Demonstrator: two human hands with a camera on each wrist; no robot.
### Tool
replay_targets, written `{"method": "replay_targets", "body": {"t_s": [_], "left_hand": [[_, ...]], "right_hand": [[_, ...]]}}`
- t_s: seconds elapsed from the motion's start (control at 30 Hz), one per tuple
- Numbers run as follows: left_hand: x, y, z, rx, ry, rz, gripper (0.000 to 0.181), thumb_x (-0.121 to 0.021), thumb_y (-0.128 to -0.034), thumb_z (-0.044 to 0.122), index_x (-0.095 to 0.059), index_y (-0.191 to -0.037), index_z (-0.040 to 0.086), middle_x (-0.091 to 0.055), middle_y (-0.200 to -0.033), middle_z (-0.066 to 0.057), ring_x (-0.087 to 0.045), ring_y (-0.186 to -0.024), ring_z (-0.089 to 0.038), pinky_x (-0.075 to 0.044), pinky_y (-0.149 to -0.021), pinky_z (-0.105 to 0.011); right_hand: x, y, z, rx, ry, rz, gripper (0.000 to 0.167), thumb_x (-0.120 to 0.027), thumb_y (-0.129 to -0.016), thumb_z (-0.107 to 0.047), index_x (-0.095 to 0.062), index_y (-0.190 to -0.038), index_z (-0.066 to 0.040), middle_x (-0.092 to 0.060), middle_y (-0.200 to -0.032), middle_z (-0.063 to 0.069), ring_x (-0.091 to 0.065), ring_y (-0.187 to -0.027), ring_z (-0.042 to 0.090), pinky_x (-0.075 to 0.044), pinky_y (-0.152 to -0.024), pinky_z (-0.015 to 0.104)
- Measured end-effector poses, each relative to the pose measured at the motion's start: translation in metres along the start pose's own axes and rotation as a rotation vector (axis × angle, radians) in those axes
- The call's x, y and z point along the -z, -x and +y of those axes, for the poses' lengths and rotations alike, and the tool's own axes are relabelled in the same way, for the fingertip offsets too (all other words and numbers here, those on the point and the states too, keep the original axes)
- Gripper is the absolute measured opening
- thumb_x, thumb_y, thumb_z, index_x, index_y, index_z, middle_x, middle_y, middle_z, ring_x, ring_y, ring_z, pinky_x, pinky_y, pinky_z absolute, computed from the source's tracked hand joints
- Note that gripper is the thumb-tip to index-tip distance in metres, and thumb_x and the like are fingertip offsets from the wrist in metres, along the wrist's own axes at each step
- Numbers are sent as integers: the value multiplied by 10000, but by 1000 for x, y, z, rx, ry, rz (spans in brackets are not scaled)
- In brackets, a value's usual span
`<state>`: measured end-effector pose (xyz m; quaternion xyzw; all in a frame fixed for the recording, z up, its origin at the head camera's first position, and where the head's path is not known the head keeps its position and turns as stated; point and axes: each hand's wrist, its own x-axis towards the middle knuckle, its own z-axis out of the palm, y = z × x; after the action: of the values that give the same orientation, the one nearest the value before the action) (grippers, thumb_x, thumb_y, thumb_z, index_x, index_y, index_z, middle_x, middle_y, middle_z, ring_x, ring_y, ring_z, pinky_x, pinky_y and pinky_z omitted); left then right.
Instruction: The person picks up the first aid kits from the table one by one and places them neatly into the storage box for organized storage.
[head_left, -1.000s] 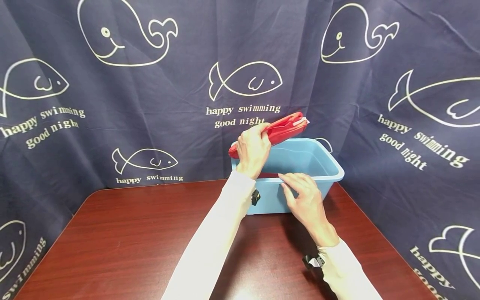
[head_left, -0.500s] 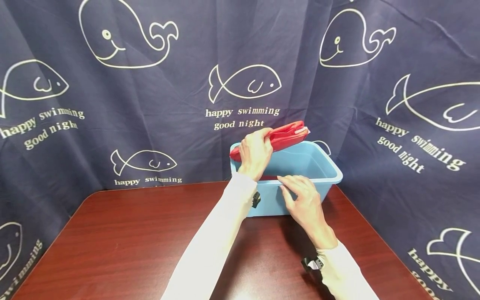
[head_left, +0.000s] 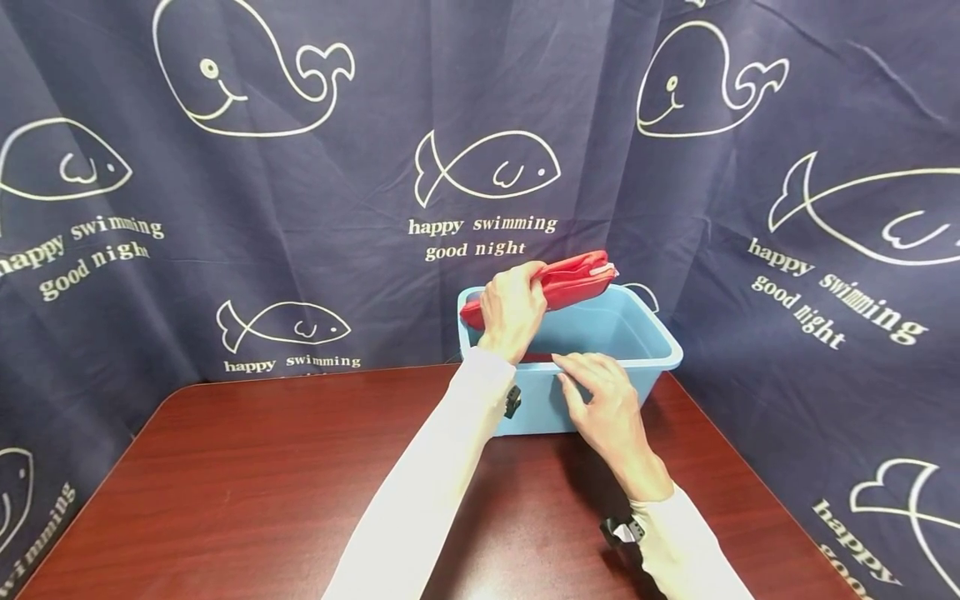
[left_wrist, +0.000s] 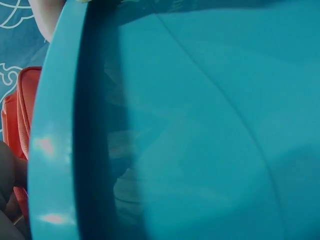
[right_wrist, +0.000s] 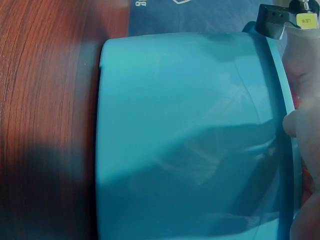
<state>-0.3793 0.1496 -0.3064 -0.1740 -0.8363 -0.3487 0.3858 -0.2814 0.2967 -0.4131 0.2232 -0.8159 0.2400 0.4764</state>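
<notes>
A red pouch point(head_left: 573, 283) with a white tag at its right end is held tilted over the light-blue plastic bin point(head_left: 536, 404). My left hand point(head_left: 513, 310) grips it around its left part, fingers mostly hidden behind. In the left wrist view, part of the red pouch point(left_wrist: 27, 97) shows past the bin's rim point(left_wrist: 55, 125). My right hand point(head_left: 609, 408) holds the bin's near rim, fingers over the top and thumb outside. The right wrist view has that thumb point(right_wrist: 290, 124) against the rim. A red sliver point(head_left: 538, 357) shows inside the bin; its kind is hidden.
The bin stands at the far right of a reddish-brown wooden table point(head_left: 300, 475). Right behind the table hangs a dark blue curtain point(head_left: 390, 275) with white fish and whale drawings. A black strap device point(head_left: 622, 529) sits on the right wrist.
My left hand has lowered the red pouch a little toward the bin's opening. The right hand has stayed on the near rim. The head view has shifted slightly.
</notes>
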Motion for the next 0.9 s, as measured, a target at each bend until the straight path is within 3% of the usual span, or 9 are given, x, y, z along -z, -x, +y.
{"method": "replay_targets", "body": {"t_s": [0.23,0.63,0.9], "left_hand": [[-4,-2,-1,-11,-18,-11,276,-626,-936,127,-819,-1069,274,-799,-997,59,-759,-838,-242,-547,-689,-401],[-10,-2,-3,0,-26,-61,269,-634,-941,135,-819,-1072,280,-797,-963,65,-752,-822,-231,-548,-689,-384],[-11,-4,-3,-16,-44,-70,279,-625,-960,155,-813,-1106,300,-797,-1017,64,-757,-843,-244,-553,-690,-386]], "right_hand": [[-2,-1,1,13,-10,25,378,-796,-850,-63,-778,-1222,-125,-770,-1122,81,-673,-1063,304,-441,-1048,414],[0,-1,0,4,-5,0,375,-798,-853,-65,-777,-1223,-120,-770,-1131,78,-672,-1074,293,-430,-1061,402],[-1,-2,-1,24,-20,33,362,-794,-839,-41,-784,-1196,-102,-773,-1099,84,-679,-1040,311,-452,-1024,428]]}}
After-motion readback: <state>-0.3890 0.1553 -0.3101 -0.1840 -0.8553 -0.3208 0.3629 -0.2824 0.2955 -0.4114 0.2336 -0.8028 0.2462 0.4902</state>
